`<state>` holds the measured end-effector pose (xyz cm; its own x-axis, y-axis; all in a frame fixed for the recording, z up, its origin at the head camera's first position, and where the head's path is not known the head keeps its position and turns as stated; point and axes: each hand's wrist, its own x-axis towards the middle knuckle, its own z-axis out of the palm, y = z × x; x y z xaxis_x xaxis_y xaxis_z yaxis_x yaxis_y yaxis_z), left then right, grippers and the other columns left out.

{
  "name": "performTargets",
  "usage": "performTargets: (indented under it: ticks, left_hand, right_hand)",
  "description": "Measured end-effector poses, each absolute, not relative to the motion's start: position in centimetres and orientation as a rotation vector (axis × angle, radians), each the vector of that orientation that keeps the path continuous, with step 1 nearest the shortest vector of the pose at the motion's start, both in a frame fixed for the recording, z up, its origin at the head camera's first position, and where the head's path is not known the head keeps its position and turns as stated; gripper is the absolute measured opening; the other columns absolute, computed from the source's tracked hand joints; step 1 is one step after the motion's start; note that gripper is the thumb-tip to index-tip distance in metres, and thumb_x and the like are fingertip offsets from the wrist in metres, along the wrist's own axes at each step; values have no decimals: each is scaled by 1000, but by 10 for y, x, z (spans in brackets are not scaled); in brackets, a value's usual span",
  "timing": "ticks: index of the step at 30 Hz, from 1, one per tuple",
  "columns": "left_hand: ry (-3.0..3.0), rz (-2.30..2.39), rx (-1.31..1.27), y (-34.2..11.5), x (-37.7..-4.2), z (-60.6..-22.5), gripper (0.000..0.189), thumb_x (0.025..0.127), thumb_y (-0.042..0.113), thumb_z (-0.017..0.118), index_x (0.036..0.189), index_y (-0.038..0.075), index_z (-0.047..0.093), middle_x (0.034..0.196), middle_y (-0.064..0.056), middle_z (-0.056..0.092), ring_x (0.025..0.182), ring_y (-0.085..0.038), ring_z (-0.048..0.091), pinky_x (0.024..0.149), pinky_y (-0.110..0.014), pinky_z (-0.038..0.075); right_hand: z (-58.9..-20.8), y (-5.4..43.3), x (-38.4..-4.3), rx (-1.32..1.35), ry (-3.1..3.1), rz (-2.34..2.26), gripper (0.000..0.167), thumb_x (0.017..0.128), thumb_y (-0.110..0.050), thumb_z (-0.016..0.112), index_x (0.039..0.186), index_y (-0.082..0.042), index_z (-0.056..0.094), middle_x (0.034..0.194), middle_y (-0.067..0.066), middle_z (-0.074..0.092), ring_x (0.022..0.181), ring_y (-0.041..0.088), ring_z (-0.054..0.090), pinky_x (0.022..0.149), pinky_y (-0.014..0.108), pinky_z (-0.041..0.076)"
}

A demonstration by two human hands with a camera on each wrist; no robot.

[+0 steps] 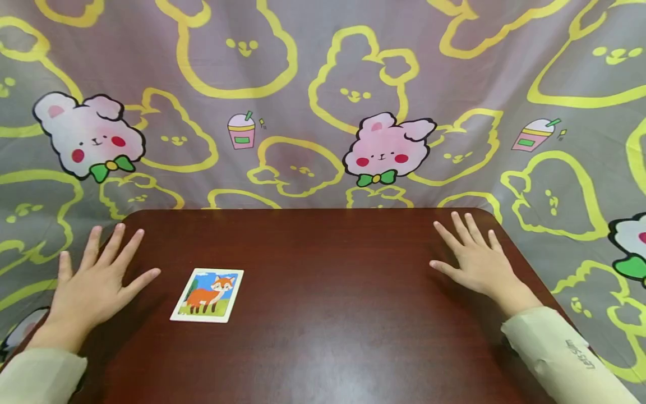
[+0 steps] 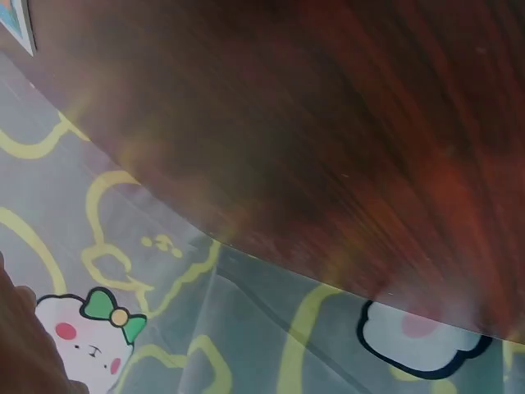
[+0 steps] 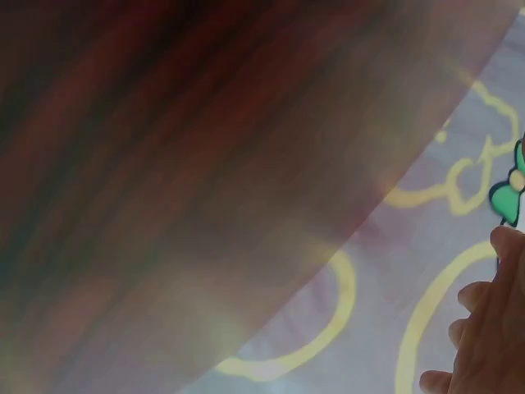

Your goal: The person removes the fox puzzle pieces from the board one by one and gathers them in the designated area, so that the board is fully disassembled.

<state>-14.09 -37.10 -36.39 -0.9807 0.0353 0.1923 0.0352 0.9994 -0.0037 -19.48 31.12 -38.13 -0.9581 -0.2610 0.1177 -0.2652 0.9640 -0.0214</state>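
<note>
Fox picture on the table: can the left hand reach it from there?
Likely yes: the left hand is empty and close beside the fox picture, and only tabletop shows between them.

A: Card (image 1: 207,295)?
B: White-bordered. Orange fox (image 1: 199,297), blue sky (image 1: 204,279), green ground (image 1: 221,310).
A: Tabletop (image 1: 333,292)?
B: Dark reddish-brown, streaky.
A: Cloth (image 1: 282,118)?
B: Grey. Yellow animal outlines (image 1: 187,47); pale rabbits (image 1: 386,148), red cheeks, green bows (image 1: 364,179).
A: Sleeves (image 1: 547,348)?
B: Pale beige; dark lettering (image 1: 580,354), right one.

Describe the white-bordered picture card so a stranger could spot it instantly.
Find the dark reddish-brown, round-cornered table before the grey, yellow-patterned fabric backdrop. On the table's left half lies the rectangular, white-bordered card. Its printed orange fox appears nowhere else.
</note>
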Motion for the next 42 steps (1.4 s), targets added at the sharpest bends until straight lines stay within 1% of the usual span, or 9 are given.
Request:
performTargets:
  ticks: [5, 13, 20, 24, 28, 32, 37, 40, 42]
  left_hand:
    - [-2959, -10, -40, -377, -136, -367, 93, 93, 69, 44, 160, 28, -5, 166, -14, -12, 149, -33, -31, 107, -77, -15]
    - [-2976, -83, -116, -386, -129, -371, 90, 95, 63, 49, 160, 32, -5, 168, -6, -12, 150, -27, -30, 106, -79, -11]
    - [-2951, -101, -116, -388, -127, -370, 93, 94, 61, 53, 161, 28, -3, 168, -9, -8, 152, -27, -26, 108, -78, -8]
    - [-2946, -108, -132, -387, -128, -369, 94, 94, 60, 55, 161, 28, -2, 168, -9, -5, 153, -26, -23, 107, -79, -2]
    - [-2947, -118, -138, -387, -129, -370, 93, 95, 58, 54, 161, 25, -2, 168, -14, -3, 153, -31, -21, 103, -81, 5]
    - [-2937, -148, -158, -387, -129, -370, 92, 95, 53, 57, 162, 21, 3, 167, -19, 6, 154, -34, -15, 100, -83, 12]
    - [-2918, -191, -250, -385, -133, -373, 88, 94, 43, 65, 160, 13, 16, 162, -25, 21, 154, -41, -1, 95, -80, 25]
    - [-2932, -257, -309, -384, -135, -376, 86, 93, 40, 68, 158, 9, 22, 157, -29, 29, 152, -46, 6, 95, -76, 28]
    - [-2957, -324, -327, -381, -136, -378, 84, 92, 40, 69, 157, 8, 26, 154, -31, 33, 150, -48, 10, 98, -76, 28]
  right_hand:
    - [-381, 286, -203, 473, -3011, 55, 86, 92, -64, 53, 161, -28, 15, 169, 13, -1, 155, 39, 0, 112, 75, 8]
    - [-381, 237, -213, 609, -2979, 77, 85, 91, -64, 56, 159, -27, 24, 168, 13, 9, 155, 38, 7, 115, 71, 14]
    - [-384, 193, -217, 777, -2976, 132, 80, 90, -62, 59, 157, -27, 31, 166, 13, 21, 155, 36, 12, 115, 70, 19]
    - [-385, 171, -215, 857, -3000, 149, 77, 91, -61, 59, 156, -27, 35, 165, 11, 24, 155, 34, 13, 114, 69, 22]
    - [-384, 150, -214, 946, -3035, 157, 75, 92, -62, 57, 155, -27, 37, 165, 10, 25, 155, 33, 13, 115, 66, 25]
    - [-380, 130, -214, 1028, -3062, 161, 73, 93, -60, 57, 154, -25, 39, 164, 9, 27, 155, 32, 14, 115, 64, 27]
    - [-377, 108, -215, 1131, -3054, 173, 70, 94, -58, 58, 153, -25, 41, 163, 9, 30, 155, 32, 17, 113, 64, 31]
    - [-376, 95, -215, 1194, -3048, 211, 69, 94, -57, 58, 153, -24, 41, 163, 8, 31, 154, 34, 18, 111, 63, 33]
    - [-376, 87, -215, 1223, -3058, 252, 69, 94, -56, 59, 153, -25, 41, 163, 7, 31, 154, 34, 19, 111, 62, 35]
